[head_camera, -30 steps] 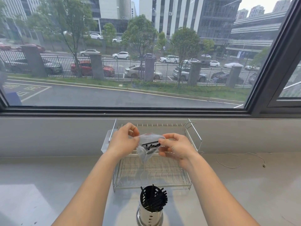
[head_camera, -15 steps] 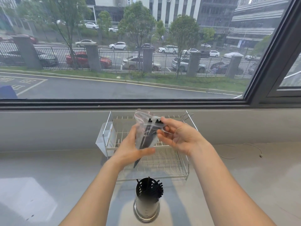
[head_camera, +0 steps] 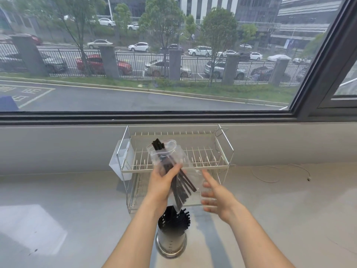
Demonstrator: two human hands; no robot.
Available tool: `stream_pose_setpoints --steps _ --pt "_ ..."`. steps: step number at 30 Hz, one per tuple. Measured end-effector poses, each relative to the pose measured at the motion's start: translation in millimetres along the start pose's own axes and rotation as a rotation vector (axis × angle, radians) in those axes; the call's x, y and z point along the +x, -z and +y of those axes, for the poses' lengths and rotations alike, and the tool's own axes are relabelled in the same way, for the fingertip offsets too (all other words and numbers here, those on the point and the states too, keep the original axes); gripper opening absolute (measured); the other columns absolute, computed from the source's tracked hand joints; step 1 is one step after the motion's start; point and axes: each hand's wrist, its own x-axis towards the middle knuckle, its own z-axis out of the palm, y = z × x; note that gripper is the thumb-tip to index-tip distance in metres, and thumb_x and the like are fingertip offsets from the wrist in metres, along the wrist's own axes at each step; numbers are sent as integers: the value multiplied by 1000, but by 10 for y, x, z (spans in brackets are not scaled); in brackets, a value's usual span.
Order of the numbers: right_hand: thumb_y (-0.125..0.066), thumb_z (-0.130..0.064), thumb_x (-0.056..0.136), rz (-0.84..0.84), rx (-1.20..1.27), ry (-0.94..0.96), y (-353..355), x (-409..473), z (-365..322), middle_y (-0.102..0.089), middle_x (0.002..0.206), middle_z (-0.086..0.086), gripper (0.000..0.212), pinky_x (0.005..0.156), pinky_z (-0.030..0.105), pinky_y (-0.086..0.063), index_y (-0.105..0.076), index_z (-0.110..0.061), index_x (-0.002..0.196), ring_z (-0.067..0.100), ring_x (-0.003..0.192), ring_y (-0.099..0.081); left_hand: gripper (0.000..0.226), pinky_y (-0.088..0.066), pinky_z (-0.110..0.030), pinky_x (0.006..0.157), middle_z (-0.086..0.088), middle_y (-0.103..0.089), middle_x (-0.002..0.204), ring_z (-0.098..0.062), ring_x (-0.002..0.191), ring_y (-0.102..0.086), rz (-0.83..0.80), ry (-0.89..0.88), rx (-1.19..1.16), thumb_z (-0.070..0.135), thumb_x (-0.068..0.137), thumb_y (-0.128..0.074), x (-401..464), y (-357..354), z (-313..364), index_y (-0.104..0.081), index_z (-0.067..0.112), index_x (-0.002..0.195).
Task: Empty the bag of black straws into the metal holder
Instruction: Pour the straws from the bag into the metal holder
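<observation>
My left hand (head_camera: 161,184) grips a clear plastic bag (head_camera: 170,159) around its middle. The bag stands nearly upright above the metal holder (head_camera: 171,242), with its open mouth on top. Black straws (head_camera: 181,187) fill the bag; a few tips poke out of the mouth, and the lower ends fan out just over the holder. The holder is a shiny steel cylinder on the counter with several black straws standing in it. My right hand (head_camera: 214,196) hovers just right of the bag, fingers spread and blurred, touching nothing.
A wire dish rack (head_camera: 208,157) stands behind the holder against the wall under the window, with a white plastic cup (head_camera: 119,163) hung on its left side. A thin white cable (head_camera: 278,175) lies on the grey counter (head_camera: 58,209) to the right.
My right hand has let go of the bag and drawn away to the right. My left hand has lowered the bag toward the holder, and the straws now fan out at the bottom.
</observation>
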Motion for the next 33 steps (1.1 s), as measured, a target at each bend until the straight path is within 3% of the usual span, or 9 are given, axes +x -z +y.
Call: stream_pose_setpoints --steps 2,5,8,11,14,16,21,25,33 --pt "-70 -72 69 -129 101 -50 26 9 135 -64 124 19 78 91 49 -58 -61 -16 124 36 106 -69 27 -59 -31 68 1 -78 97 -13 83 -76 -31 5 -94 11 90 -72 -31 -39 -52 -67 24 112" --pt "-76 -42 83 -315 286 20 -11 24 180 -72 118 20 59 89 51 -60 -65 -10 132 38 97 -74 46 -61 -30 71 -6 -77 104 -16 90 -76 -80 29 -163 16 80 -76 -47 -95 -101 -63 23 123" --pt "-79 -20 76 -274 378 96 -46 58 133 -78 93 9 54 69 40 -64 -66 -11 128 27 76 -75 53 -54 -38 94 -10 -74 114 -22 104 -72 -142 43 -67 18 77 -79 -36 -70 -145 -62 19 127" --pt "-77 -13 71 -247 385 128 24 49 82 -79 79 4 36 60 31 -59 -70 -17 106 16 65 -75 56 -44 -43 109 -7 -74 123 -28 123 -65 -190 72 24 21 80 -80 16 97 -162 -60 18 133" --pt "-73 -6 83 -205 332 126 156 82 85 -79 75 4 19 56 30 -59 -70 -17 98 13 61 -74 74 -47 -46 108 -8 -74 120 -27 115 -69 -155 98 -1 33 70 -86 32 314 -87 -57 17 136" --pt "-69 -4 89 -166 259 106 229 109 92 -79 74 5 16 56 30 -60 -70 -16 100 14 60 -73 89 -54 -42 98 0 -79 112 -23 103 -75 -99 95 -8 47 57 -93 46 437 -50 -55 29 135" --pt "-70 -6 91 -135 78 94 332 157 67 -75 77 4 12 64 32 -57 -69 -16 95 18 69 -68 56 -57 -36 91 2 -69 127 -20 109 -69 -16 95 249 58 77 -73 24 563 -27 -61 38 128" --pt "-67 -6 94 -131 -83 92 387 137 13 -69 84 6 10 63 32 -56 -67 -15 90 16 68 -67 36 -53 -39 97 5 -72 116 -22 110 -68 -63 113 531 58 95 -53 5 610 -116 -67 33 117" --pt "-67 -10 95 -58 -408 178 425 113 -200 -65 87 4 6 57 27 -44 -68 -16 93 17 68 -60 47 -41 -45 108 5 -74 114 -12 108 -65 -120 206 721 48 104 -28 -7 658 -284 -72 35 114"
